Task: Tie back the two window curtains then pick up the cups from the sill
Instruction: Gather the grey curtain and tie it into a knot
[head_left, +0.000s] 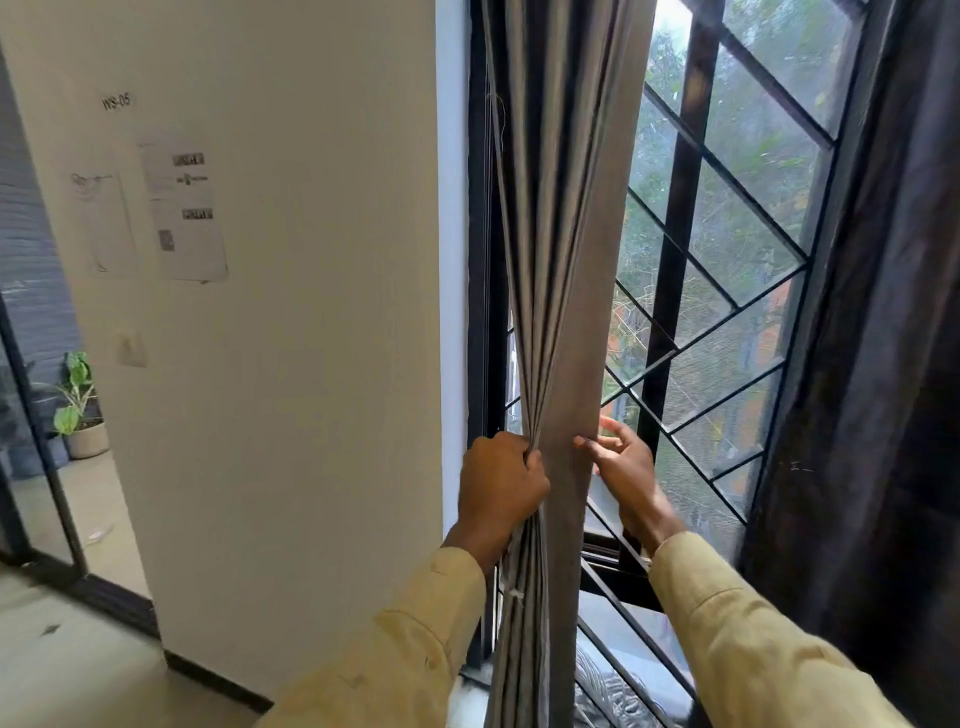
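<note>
A grey curtain hangs gathered into a narrow bundle at the left side of the window. My left hand is closed around the folds on the bundle's left edge at about waist height. My right hand holds the bundle's right edge, thumb on the front and fingers behind the cloth. A second, dark curtain hangs loose at the right edge of the window. No cups are in view; the sill is mostly hidden behind the curtain and my arms.
A black diamond-pattern window grille stands right behind the curtains. A white wall with taped papers lies to the left. A potted plant sits on the floor beyond a glass partition at far left.
</note>
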